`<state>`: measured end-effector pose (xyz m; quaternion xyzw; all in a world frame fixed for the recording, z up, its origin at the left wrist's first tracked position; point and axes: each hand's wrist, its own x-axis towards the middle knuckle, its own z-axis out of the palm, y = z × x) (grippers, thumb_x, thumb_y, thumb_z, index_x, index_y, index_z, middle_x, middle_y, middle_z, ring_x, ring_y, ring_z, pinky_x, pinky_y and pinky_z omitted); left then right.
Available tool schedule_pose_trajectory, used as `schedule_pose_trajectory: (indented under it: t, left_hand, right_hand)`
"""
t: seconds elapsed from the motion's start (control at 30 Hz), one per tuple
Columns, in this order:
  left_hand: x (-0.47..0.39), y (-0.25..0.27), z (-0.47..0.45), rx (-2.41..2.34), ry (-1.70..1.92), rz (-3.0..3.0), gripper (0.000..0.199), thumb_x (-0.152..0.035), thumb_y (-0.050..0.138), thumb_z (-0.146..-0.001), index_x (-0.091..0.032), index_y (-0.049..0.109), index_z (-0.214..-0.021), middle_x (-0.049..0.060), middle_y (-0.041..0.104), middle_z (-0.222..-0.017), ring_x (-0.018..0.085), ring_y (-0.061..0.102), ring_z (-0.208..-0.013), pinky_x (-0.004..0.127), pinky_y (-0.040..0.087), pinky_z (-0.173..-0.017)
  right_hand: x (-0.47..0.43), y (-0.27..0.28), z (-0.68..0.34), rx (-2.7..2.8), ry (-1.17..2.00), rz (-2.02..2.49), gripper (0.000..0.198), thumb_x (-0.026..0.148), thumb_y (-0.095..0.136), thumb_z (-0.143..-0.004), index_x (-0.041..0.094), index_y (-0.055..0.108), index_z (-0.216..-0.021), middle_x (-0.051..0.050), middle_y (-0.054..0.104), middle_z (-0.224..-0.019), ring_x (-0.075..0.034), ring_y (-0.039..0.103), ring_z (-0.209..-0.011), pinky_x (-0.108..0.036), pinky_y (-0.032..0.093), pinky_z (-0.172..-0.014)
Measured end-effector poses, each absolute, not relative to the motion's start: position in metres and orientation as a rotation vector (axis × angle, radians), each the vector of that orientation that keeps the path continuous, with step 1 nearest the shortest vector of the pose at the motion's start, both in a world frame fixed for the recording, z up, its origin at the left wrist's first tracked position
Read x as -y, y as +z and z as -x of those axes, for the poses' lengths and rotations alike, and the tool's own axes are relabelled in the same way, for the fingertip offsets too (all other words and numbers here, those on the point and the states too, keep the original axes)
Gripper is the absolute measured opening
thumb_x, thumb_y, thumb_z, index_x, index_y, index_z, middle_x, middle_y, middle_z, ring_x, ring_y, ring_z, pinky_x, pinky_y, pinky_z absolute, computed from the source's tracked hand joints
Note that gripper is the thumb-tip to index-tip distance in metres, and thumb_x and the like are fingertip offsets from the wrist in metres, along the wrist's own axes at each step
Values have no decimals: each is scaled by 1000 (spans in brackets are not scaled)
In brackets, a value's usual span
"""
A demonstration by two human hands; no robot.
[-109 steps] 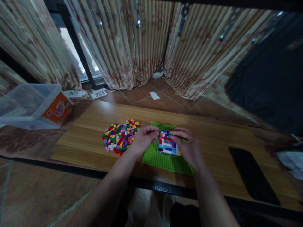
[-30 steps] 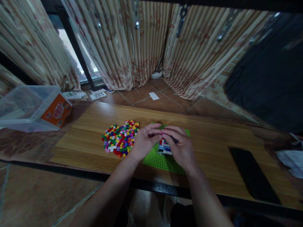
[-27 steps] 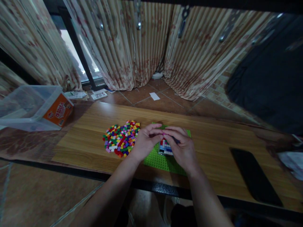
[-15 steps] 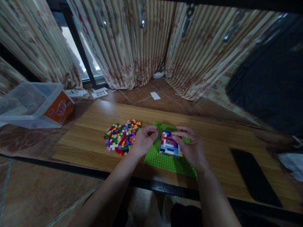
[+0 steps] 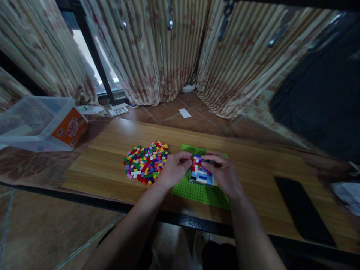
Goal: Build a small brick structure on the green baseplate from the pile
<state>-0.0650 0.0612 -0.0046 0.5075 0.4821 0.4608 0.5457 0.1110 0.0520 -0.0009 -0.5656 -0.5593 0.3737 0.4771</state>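
A low block of coloured toy bricks (image 5: 201,176), mostly blue, white and red on top, sits on a green studded baseplate (image 5: 185,193). My left hand (image 5: 176,168) is at the block's upper left corner, thumb and forefinger pinched together; whatever is between them is too small to make out. Over the block's right side reaches my right hand (image 5: 223,172), its thumb and fingertips closed together above the upper surface. Those fingers cover part of the block and hide what they grip, if anything. Left of the baseplate lies a pile of loose toy bricks (image 5: 144,163) in many colours.
The wooden table (image 5: 107,165) carries a black phone-like slab (image 5: 303,210) on the right. A clear plastic bin (image 5: 42,125) with an orange label stands at the left end. Beyond the table are a tiled floor, a white paper (image 5: 185,113) and striped curtains (image 5: 157,56).
My left hand has moved right, up to the block's corner, and its fingers have come closer together. My right hand has shifted slightly left over the block.
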Motion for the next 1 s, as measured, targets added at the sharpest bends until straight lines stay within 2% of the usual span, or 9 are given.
schedule_pose_trajectory:
  t: [0.1,0.17,0.3,0.43,0.77,1.0]
  left_hand:
    - [-60,-4,65,-1142,1093,-1231,18,-12,65,-74,-15,73,-90,4,72,-86,15,65,-79,28,50,-80]
    - [-60,-3,65,-1129,1093,-1254,18,-12,65,-75,-15,73,-90,4,72,-85,15,65,-79,28,50,-80]
    - [-57,-1,64,-1085,1080,-1299,21,-12,65,-76,-16,74,-95,2,72,-84,15,65,-76,26,51,-76]
    - [-55,-2,62,-1083,1055,-1338,21,-11,63,-78,-16,74,-95,3,74,-84,14,65,-73,26,52,-71]
    - [-51,0,61,-1135,1056,-1420,20,-14,62,-79,-15,75,-95,4,75,-85,15,66,-72,26,53,-67]
    - [-49,-2,59,-1149,1046,-1472,20,-14,59,-81,-15,74,-94,4,73,-83,16,65,-72,26,52,-68]
  right_hand:
    - [-51,0,-110,1236,1113,1415,33,39,80,-65,28,76,-96,-4,74,-98,-23,67,-86,-42,53,-79]
    - [-52,0,-109,1183,1176,1417,42,39,81,-63,26,74,-102,-4,75,-93,-22,68,-80,-40,54,-74]
    - [-55,-3,-111,1217,1118,1405,44,38,82,-62,23,74,-102,-7,75,-105,-24,68,-94,-41,53,-84]
    - [-58,-6,-114,1270,1113,1425,48,40,81,-63,22,72,-107,-8,74,-107,-26,68,-97,-42,53,-85]
    - [-58,-2,-114,1254,1145,1448,46,40,82,-61,22,74,-103,-8,75,-106,-23,69,-86,-38,54,-76]
    - [-57,-1,-113,1246,1161,1461,46,40,82,-60,21,74,-102,-7,76,-97,-20,68,-77,-36,54,-71]
